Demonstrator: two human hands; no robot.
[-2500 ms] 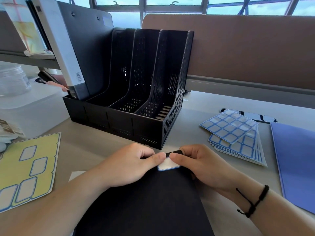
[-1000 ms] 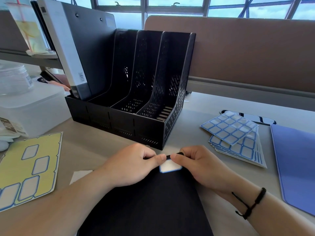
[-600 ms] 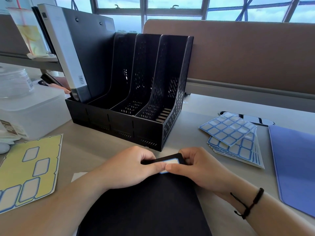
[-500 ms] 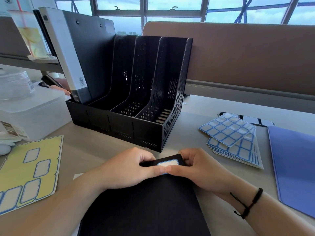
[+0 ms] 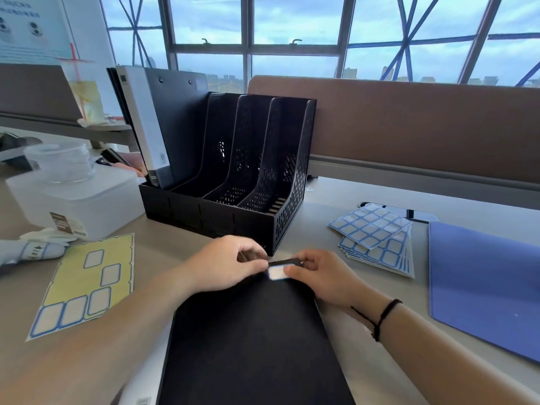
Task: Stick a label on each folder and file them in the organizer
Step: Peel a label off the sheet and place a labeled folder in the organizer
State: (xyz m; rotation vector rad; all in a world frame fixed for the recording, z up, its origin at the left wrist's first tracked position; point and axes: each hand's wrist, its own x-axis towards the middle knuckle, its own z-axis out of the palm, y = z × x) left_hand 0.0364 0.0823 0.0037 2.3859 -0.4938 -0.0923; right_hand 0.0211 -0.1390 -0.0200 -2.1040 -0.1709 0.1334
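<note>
Carefully, both my left hand point(image 5: 225, 266) and right hand point(image 5: 320, 276) are pinching the label point(image 5: 277, 272) onto the black folder point(image 5: 251, 340)'s top corner; uneven pressing could wrinkle it.

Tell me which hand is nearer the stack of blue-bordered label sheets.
Right. The right hand lies just left of the stack of blue-bordered label sheets; the left hand is farther left, beyond it.

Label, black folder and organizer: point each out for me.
label point(image 5: 276, 272), head view, its white middle
black folder point(image 5: 251, 340), head view, middle of its cover
organizer point(image 5: 222, 219), head view, its front wall
</note>
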